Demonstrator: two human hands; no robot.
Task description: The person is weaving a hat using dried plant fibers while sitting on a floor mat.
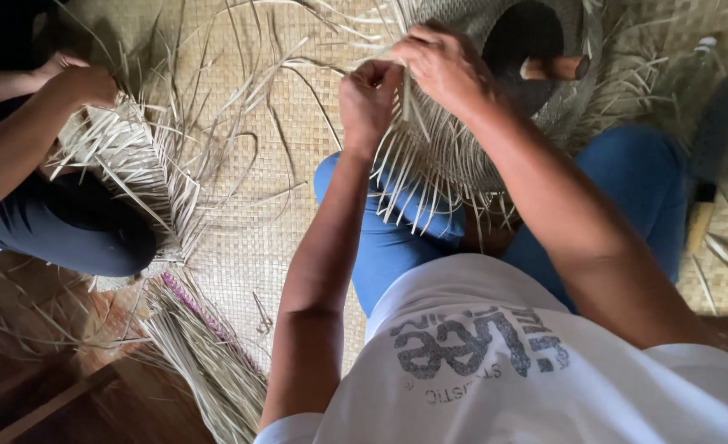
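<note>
At upper centre, the left hand point(370, 99) is fisted around pale dried leaf strips point(409, 177), and the right hand point(446, 66) pinches strips just beside it. Both work the half-woven pale straw basket point(463, 156) resting on blue-trousered knees. At upper left, another person's hands point(76, 82) grip a second bundle of woven straw point(125, 156) over the woven straw floor mat point(249, 214).

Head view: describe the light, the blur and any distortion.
Head view: soft, even daylight with no glare; the left hand and right hand on the woven piece look slightly soft; the dark floor corner lies in shadow; wide-angle lens stretches the edges.
</note>
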